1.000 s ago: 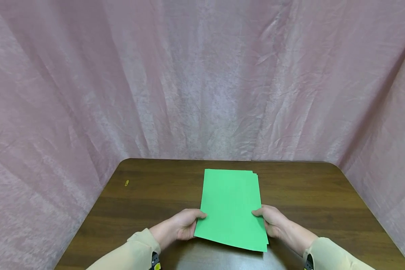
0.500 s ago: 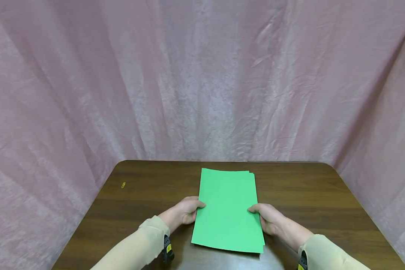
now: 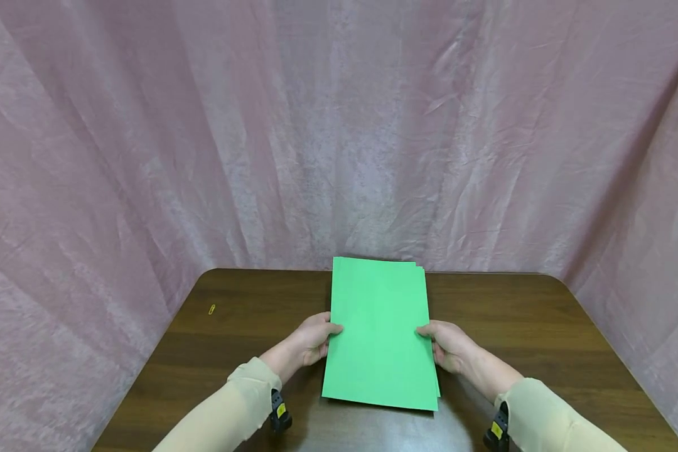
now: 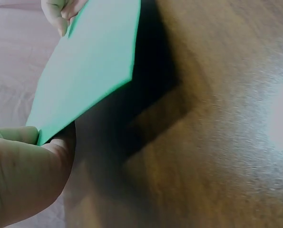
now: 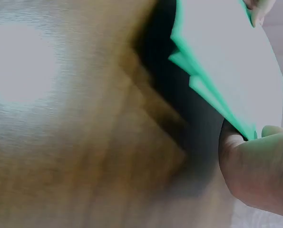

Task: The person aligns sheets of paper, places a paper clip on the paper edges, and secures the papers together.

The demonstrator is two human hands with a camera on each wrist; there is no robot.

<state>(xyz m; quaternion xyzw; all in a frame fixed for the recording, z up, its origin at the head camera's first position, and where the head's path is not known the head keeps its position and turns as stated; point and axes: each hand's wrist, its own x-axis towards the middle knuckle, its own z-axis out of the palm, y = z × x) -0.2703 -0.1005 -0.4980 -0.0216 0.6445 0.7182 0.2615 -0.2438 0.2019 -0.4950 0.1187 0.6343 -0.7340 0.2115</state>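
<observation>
Several green sheets of paper [image 3: 380, 339] are held between my two hands, raised off the table, with a shadow beneath in both wrist views. Their edges do not line up; at the right side lower sheets [image 5: 205, 92] stick out past the top one. My left hand [image 3: 313, 339] pinches the left edge, thumb on top and fingers underneath. On the opposite edge my right hand [image 3: 453, 346] grips the same way. The fingers under the paper are partly hidden.
A small yellow paper clip [image 3: 211, 309] lies at the far left of the brown wooden table [image 3: 248, 295]. Pink curtains [image 3: 339, 138] hang behind the table and along its sides.
Both hands have raised the green sheets and moved them away from me; the far edge now overlaps the table's back edge. The paper clip stays where it was.
</observation>
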